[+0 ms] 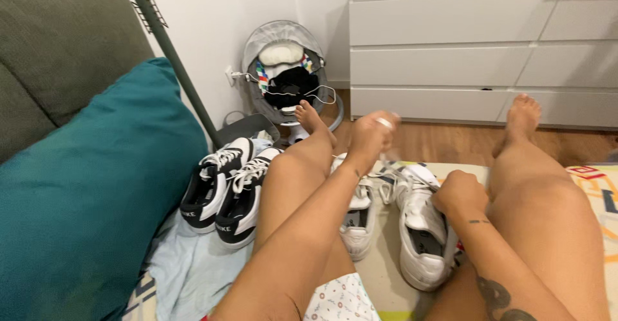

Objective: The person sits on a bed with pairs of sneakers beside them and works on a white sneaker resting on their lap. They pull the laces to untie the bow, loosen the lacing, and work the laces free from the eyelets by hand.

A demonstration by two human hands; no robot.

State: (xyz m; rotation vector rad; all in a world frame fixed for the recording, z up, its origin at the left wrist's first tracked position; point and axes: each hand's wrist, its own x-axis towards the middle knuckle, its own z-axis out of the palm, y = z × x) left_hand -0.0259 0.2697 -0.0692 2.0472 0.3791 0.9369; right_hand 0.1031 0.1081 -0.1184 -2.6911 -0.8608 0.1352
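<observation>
I sit on the floor with both bare legs stretched out. Between them lie two white sneakers (421, 231). My left hand (373, 134) is raised above them, closed in a fist and pulling a white shoelace (386, 166) upward. My right hand (458, 193) rests closed on the tongue and laces of the right-hand white sneaker. The other white sneaker (358, 221) lies partly hidden behind my left forearm.
A pair of black-and-white sneakers (225, 189) stands on a light blue cloth (187, 266) left of my left leg. A teal cushion (90, 186) and grey sofa are at left. A baby bouncer (286, 70), green pole and white dresser (483, 44) are beyond.
</observation>
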